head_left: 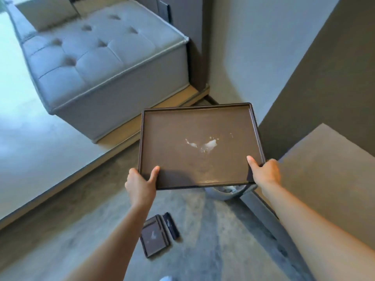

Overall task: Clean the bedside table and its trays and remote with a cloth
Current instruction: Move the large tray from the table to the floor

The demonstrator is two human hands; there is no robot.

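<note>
I hold a large dark brown tray (pixel 172 134) in the air with both hands. My left hand (pixel 140 183) grips its near left corner, thumb on the inside. My right hand (pixel 264 172) grips the near right corner the same way. A white smear lies in the middle of the tray. On the carpet below lie a smaller dark tray (pixel 155 236) with a pale mark on it and, right beside it, a dark remote (pixel 171 225). No cloth is in view.
A grey bin (pixel 225 192) shows under the tray's near edge. A grey tufted bench (pixel 105 63) on a low wooden platform stands at the back left. A beige surface (pixel 328 159) lies at the right, against grey walls.
</note>
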